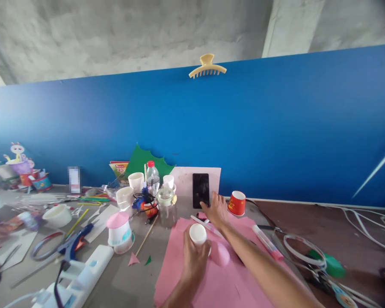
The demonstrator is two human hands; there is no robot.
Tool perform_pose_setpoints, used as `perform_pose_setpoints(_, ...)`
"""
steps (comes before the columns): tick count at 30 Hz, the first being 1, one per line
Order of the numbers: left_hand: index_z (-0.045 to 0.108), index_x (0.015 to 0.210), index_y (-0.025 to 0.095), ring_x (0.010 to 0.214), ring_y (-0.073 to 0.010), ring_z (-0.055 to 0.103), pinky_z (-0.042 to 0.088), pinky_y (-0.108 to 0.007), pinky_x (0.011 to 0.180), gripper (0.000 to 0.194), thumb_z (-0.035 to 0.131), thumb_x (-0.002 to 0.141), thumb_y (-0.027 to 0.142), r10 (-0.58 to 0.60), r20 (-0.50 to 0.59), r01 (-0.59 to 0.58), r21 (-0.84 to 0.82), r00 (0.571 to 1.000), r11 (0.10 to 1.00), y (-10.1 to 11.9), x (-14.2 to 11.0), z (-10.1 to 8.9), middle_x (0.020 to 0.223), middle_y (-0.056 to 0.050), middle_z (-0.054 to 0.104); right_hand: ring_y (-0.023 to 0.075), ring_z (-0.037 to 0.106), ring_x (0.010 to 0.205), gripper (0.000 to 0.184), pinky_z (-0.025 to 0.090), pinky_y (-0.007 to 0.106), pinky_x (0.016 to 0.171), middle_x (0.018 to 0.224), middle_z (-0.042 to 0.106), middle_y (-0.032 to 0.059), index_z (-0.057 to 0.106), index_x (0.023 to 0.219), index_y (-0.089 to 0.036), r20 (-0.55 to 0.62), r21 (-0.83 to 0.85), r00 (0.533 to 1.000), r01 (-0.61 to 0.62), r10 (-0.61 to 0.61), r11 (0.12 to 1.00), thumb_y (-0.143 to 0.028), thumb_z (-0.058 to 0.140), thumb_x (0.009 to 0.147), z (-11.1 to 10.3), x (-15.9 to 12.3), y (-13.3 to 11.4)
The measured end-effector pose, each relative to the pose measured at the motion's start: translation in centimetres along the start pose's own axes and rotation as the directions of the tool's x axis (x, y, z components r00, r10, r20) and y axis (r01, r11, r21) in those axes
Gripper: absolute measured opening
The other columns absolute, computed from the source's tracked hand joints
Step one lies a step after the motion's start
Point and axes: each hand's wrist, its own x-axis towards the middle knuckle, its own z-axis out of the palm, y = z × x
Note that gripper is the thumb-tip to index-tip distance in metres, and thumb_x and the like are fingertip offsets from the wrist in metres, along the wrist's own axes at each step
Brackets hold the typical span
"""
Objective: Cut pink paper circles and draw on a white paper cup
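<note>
My left hand [194, 254] is wrapped round a white paper cup [198, 234], its round end facing up, over pink paper sheets [170, 273]. My right hand [217, 211] reaches forward with thumb and fingers apart, nothing seen between them. Its thumb is by the lower edge of a black phone [200, 188] that leans on a pale pink board [182, 184]. Whether thumb and phone touch, I cannot tell. A white pen-like stick [199, 220] lies between my hands. Right of my right hand sits a red paper cup [238, 203].
Left stand a cup with a pink cone top [119, 233], a glass jar [167, 209], a bottle [152, 176] and a white power strip [80, 278]. A blue glue gun [75, 241] lies beyond. Right are a marker [268, 243] and cables [359, 218]. Another person's hand [3, 231] is far left.
</note>
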Motion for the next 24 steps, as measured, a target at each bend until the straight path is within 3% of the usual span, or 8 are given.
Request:
perform_pose_setpoints(3,0.050,0.111,0.016,0.094,-0.0254,0.060,0.048,-0.039,0.083,0.047,0.067,0.071,0.034,0.012,0.009,-0.012,0.023,1.000,1.000,-0.5,0.2,0.0,0.100,-0.010,0.062,0.0394,0.049,0.111,0.075,0.037,0.048,0.092,0.119,0.054,0.0259,0.041,0.130,-0.002,-0.037,-0.029,0.979,-0.201,0.200,0.979,-0.045,0.063,0.073,1.3,1.5,-2.8)
perform_pose_setpoints(7,0.050,0.111,0.017,0.097,-0.0262,0.060,0.048,-0.040,0.085,0.044,0.065,0.075,0.037,0.038,0.051,-0.038,-0.006,0.998,0.999,-0.5,0.2,0.0,0.102,-0.010,0.062,0.0405,0.045,0.115,0.087,0.031,0.046,0.096,0.125,0.048,0.0286,0.030,0.137,0.003,-0.061,-0.041,0.956,-0.291,0.288,0.956,-0.044,0.065,0.071,2.6,2.5,-5.6)
perform_pose_setpoints(17,0.049,0.113,0.017,0.099,-0.0265,0.061,0.048,-0.038,0.085,0.045,0.064,0.079,0.042,0.020,0.061,-0.014,-0.083,0.998,0.996,-0.1,0.1,0.0,0.107,-0.013,0.063,0.0428,0.044,0.117,0.088,0.028,0.051,0.097,0.124,0.047,0.0309,0.021,0.140,0.001,-0.106,-0.055,0.940,-0.331,0.324,0.942,-0.034,0.063,0.071,3.3,3.1,-6.1)
perform_pose_setpoints(24,0.050,0.112,0.017,0.098,-0.0261,0.061,0.048,-0.037,0.083,0.044,0.065,0.077,0.041,0.015,0.053,-0.011,-0.071,0.998,0.997,0.2,0.0,-0.1,0.104,-0.011,0.063,0.0425,0.046,0.113,0.088,0.031,0.051,0.094,0.120,0.050,0.0313,0.025,0.138,0.002,-0.096,-0.075,0.943,-0.325,0.318,0.943,-0.037,0.063,0.069,3.3,3.4,-6.0)
